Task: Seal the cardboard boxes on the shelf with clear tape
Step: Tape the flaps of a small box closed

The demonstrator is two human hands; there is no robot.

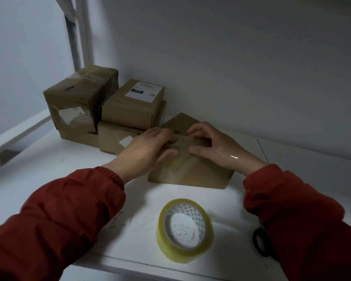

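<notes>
A white shelf board (49,169) against a pale grey wall carries a flat brown cardboard box (190,171) near its middle. There the left hand (148,147) and right hand (221,149) lie close together, fingers pressing a strip of clear tape (187,141) onto the top seam, clasping nothing. The box looks light, stiff and prone to sliding, so bracing its side edges seems wise. Stacked brown parcels (109,110) crowd the back left corner, and a yellowish tape roll (184,228) and black scissors (260,242) sit by the front edge, leaving room rightward.

Matt brown cardboard box (188,173), glossy yellowish tape roll (184,227), smooth white shelf (69,159).
</notes>
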